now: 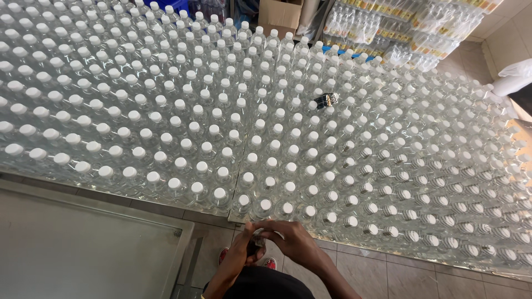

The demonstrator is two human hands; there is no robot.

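Observation:
A wide field of clear plastic bottles (233, 122) with white caps stands upright in tight rows, filling most of the head view. Both my hands meet at the bottom centre, just below the nearest row. My left hand (242, 252) and my right hand (291, 241) are closed together around a small dark object (257, 243), whose kind I cannot tell. The bottles at the right (443, 210) have banded seals around their caps. A small dark bundle (328, 99) lies on top of the caps near the middle.
A grey flat panel (83, 249) lies at the lower left beside the tiled floor (399, 277). Shrink-wrapped packs of bottles (399, 27) are stacked at the back right, next to a cardboard box (280, 14). A white bag (512, 77) sits at the right edge.

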